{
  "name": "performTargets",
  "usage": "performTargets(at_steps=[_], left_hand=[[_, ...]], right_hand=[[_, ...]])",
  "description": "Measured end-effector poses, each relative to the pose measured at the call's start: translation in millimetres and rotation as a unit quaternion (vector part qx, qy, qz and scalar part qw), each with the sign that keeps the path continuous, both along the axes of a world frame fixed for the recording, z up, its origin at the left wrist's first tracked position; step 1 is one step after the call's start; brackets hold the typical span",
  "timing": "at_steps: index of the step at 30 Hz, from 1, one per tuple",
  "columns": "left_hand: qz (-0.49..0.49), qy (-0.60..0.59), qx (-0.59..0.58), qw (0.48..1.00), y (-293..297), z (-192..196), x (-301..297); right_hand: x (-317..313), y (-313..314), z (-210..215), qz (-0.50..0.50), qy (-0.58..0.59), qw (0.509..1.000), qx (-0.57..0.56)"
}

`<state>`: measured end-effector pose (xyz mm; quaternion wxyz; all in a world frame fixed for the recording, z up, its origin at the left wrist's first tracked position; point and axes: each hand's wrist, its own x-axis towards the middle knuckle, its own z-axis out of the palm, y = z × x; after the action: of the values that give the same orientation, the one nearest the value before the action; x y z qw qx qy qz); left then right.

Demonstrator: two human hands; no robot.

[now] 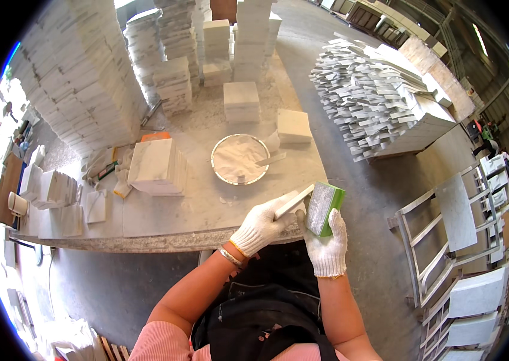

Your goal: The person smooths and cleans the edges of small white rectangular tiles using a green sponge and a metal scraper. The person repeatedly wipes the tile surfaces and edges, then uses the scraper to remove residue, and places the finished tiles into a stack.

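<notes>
My left hand (259, 227), in a white knit glove, is closed around a pale stone tile (294, 201) held up edge-on near the table's front edge. In my gloved right hand (329, 251) is a block with a green body and a grey speckled face (325, 209), which looks like a sanding block. Its grey face is turned toward the tile and stands close to it; whether they touch I cannot tell. Beyond my hands, a round bowl (213, 163) holds whitish powder or paste, with a flat scraper (272, 159) lying across its right rim.
Tile stacks stand on the table (206, 216): one at left (157, 168), others behind the bowl (241, 102) and to its right (293, 127). A tall tile wall (80, 78) rises at far left. Right of the table are a loaded pallet (381, 96) and metal racks (429, 240).
</notes>
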<state>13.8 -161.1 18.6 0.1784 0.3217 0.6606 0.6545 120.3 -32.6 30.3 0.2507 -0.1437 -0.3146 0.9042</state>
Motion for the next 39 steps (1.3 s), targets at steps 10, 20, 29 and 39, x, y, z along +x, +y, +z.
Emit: performTargets(at_steps=[10, 20, 29, 39], left_hand=[[-0.044, -0.129, -0.012, 0.991, -17.5, -41.3, -48.3], [-0.058, -0.100, -0.025, 0.993, -19.9, -58.8, -49.3], [-0.070, -0.174, 0.042, 0.981, -13.9, -85.7, -50.0], [-0.034, -0.127, 0.022, 0.991, -14.1, -79.3, -45.9]], right_hand=[[17.0, 56.7, 40.3, -0.003, -0.053, 0.957, 0.285], [-19.0, 80.6, 65.0, 0.134, -0.118, 0.770, 0.613], [-73.8, 45.0, 47.8, 0.136, 0.016, 0.558, 0.818], [-47.1, 72.2, 55.6, 0.169, -0.020, 0.580, 0.797]])
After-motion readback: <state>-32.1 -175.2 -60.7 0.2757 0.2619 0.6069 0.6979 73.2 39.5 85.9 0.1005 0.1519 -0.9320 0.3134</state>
